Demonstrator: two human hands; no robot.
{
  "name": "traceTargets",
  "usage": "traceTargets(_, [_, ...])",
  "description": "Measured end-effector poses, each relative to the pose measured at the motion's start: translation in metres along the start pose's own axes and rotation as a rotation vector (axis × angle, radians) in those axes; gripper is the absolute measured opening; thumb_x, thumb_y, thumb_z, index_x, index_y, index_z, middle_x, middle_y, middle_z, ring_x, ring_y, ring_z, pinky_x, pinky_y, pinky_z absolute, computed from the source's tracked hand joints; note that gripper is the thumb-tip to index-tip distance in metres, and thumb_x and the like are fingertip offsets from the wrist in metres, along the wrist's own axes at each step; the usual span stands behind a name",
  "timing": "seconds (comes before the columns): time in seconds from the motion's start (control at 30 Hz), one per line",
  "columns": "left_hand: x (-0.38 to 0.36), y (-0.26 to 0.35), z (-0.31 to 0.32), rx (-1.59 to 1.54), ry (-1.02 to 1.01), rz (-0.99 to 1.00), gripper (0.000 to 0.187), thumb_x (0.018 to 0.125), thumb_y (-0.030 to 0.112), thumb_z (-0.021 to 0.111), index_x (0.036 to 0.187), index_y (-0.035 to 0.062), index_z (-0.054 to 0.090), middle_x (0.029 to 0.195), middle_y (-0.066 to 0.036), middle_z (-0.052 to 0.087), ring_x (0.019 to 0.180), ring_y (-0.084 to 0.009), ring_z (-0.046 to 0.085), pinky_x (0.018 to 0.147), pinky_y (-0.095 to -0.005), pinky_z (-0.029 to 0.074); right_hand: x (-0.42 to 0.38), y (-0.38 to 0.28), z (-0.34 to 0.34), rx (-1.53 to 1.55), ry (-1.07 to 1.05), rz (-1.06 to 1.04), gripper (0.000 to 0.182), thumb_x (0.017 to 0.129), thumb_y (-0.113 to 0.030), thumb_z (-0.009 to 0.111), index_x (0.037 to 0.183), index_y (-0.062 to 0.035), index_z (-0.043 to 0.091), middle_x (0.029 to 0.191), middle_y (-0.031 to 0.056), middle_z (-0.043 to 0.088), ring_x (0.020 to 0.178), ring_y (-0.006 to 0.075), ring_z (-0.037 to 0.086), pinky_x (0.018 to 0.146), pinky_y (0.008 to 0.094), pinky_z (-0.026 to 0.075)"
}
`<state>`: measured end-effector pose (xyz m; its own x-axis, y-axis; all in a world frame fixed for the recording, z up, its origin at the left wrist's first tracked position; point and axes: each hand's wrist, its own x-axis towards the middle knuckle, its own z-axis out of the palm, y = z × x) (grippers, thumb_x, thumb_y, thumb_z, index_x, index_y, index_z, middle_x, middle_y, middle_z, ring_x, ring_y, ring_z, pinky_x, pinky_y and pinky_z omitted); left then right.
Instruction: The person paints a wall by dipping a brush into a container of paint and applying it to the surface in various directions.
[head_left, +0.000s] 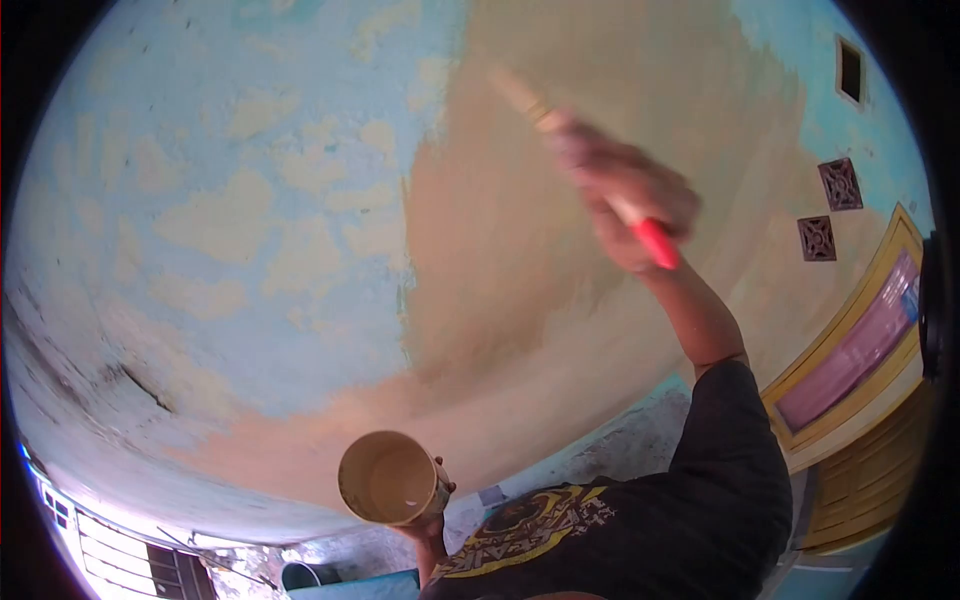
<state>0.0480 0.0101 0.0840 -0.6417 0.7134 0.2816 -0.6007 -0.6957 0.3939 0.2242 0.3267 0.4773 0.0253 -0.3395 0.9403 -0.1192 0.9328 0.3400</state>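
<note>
My right hand (635,190), blurred by motion, is closed around a paintbrush (655,242) with a red handle end. Its bristles point up and left over the tan painted area (500,230) of the wall, close to where that meets the light blue part (330,255). Low in the view, my left hand (430,528) grips a beige bucket (362,468) from its right side and underneath. The bucket's mouth tilts towards me, showing tan-coated inner walls. Most of the left fingers are hidden behind it.
Pale patches mark the blue wall, and a dark crack (145,388) runs at lower left. Two patterned vent blocks (840,184) and a yellow-framed window (850,345) are at the right, above a wooden door (868,480). A dark tub (308,575) stands below the bucket.
</note>
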Motion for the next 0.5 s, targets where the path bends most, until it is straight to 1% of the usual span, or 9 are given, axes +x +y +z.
traceTargets(0.03, [0.003, -0.005, 0.004, -0.01, -0.03, -0.006, 0.098, 0.09, 0.075, 0.053, 0.159, 0.0107, 0.025, 0.146, -0.028, 0.045, 0.122, -0.0545, 0.056, 0.077, -0.0655, 0.062, -0.001, 0.004, -0.01, -0.068, -0.016, -0.047, 0.033, 0.08, 0.008, 0.074, 0.109, -0.0075, 0.074, 0.114, 0.0139, 0.074, 0.091, 0.0259, 0.077, 0.071, 0.0306, 0.063])
traceTargets(0.07, [0.0, -0.01, 0.009, -0.037, 0.035, 0.0, 0.097, 0.09, 0.072, 0.055, 0.159, 0.0111, 0.024, 0.148, -0.028, 0.043, 0.123, -0.0553, 0.055, 0.075, -0.0662, 0.062, -0.002, 0.008, -0.02, -0.135, -0.029, -0.095, 0.033, 0.081, 0.007, 0.074, 0.11, -0.0083, 0.074, 0.117, 0.0136, 0.072, 0.091, 0.0256, 0.077, 0.07, 0.0306, 0.062])
traceTargets(0.13, [-0.001, -0.019, 0.009, -0.058, 0.025, -0.019, 0.095, 0.091, 0.071, 0.055, 0.159, 0.012, 0.024, 0.15, -0.026, 0.042, 0.126, -0.0557, 0.052, 0.078, -0.0686, 0.06, -0.026, -0.001, -0.02, -0.23, -0.319, -0.052, 0.035, 0.082, 0.001, 0.073, 0.115, -0.0109, 0.073, 0.124, 0.0124, 0.069, 0.1, 0.0252, 0.074, 0.071, 0.0306, 0.062])
traceTargets(0.2, [-0.002, -0.02, 0.003, -0.031, -0.003, -0.034, 0.094, 0.092, 0.069, 0.056, 0.16, 0.0123, 0.023, 0.152, -0.026, 0.04, 0.129, -0.0564, 0.049, 0.081, -0.0708, 0.058, -0.08, -0.013, -0.008, -0.335, -0.594, -0.162, 0.043, 0.082, -0.008, 0.074, 0.124, -0.0128, 0.07, 0.128, 0.0107, 0.068, 0.12, 0.0244, 0.067, 0.075, 0.0305, 0.063])
traceTargets(0.27, [0.004, -0.029, 0.001, 0.028, -0.068, -0.028, 0.094, 0.092, 0.067, 0.057, 0.16, 0.0122, 0.022, 0.154, -0.025, 0.038, 0.132, -0.0573, 0.046, 0.085, -0.0729, 0.056, -0.155, -0.055, -0.002, -0.023, -0.679, -0.016, 0.041, 0.082, -0.01, 0.075, 0.123, -0.0143, 0.071, 0.133, 0.01, 0.066, 0.128, 0.0232, 0.063, 0.076, 0.0298, 0.063])
traceTargets(0.33, [0.005, -0.036, 0.011, -0.112, -0.085, -0.065, 0.092, 0.093, 0.064, 0.059, 0.159, 0.011, 0.024, 0.156, -0.023, 0.037, 0.133, -0.0549, 0.046, 0.089, -0.0731, 0.054, -0.187, -0.105, -0.011, 0.075, -0.735, 0.097, 0.036, 0.083, -0.007, 0.075, 0.118, -0.0121, 0.073, 0.125, 0.0089, 0.069, 0.122, 0.0244, 0.067, 0.077, 0.0304, 0.063])
traceTargets(0.43, [0.001, -0.038, 0.016, -0.202, -0.076, -0.117, 0.09, 0.093, 0.062, 0.061, 0.159, 0.0103, 0.026, 0.158, -0.021, 0.036, 0.134, -0.0529, 0.046, 0.091, -0.074, 0.052, -0.213, -0.157, -0.004, 0.208, -0.374, 0.581, 0.029, 0.085, 0.001, 0.072, 0.112, -0.0078, 0.072, 0.114, 0.0087, 0.072, 0.103, 0.0245, 0.073, 0.07, 0.0311, 0.061])
traceTargets(0.47, [-0.003, -0.037, 0.015, -0.183, -0.071, -0.129, 0.09, 0.093, 0.062, 0.061, 0.159, 0.0103, 0.026, 0.158, -0.021, 0.035, 0.134, -0.0525, 0.046, 0.092, -0.0745, 0.051, -0.212, -0.174, -0.005, 0.219, -0.236, 0.818, 0.02, 0.083, 0.003, 0.075, 0.102, -0.0042, 0.074, 0.11, 0.01, 0.074, 0.096, 0.0232, 0.074, 0.073, 0.0324, 0.06])
traceTargets(0.5, [-0.006, -0.037, 0.013, -0.16, -0.064, -0.14, 0.09, 0.093, 0.062, 0.061, 0.159, 0.0103, 0.026, 0.158, -0.021, 0.035, 0.134, -0.0521, 0.046, 0.092, -0.0749, 0.051, -0.213, -0.177, -0.008, 0.207, -0.172, 0.936, 0.017, 0.083, 0.001, 0.075, 0.099, -0.0038, 0.074, 0.11, 0.0108, 0.074, 0.094, 0.0229, 0.073, 0.074, 0.0326, 0.059])
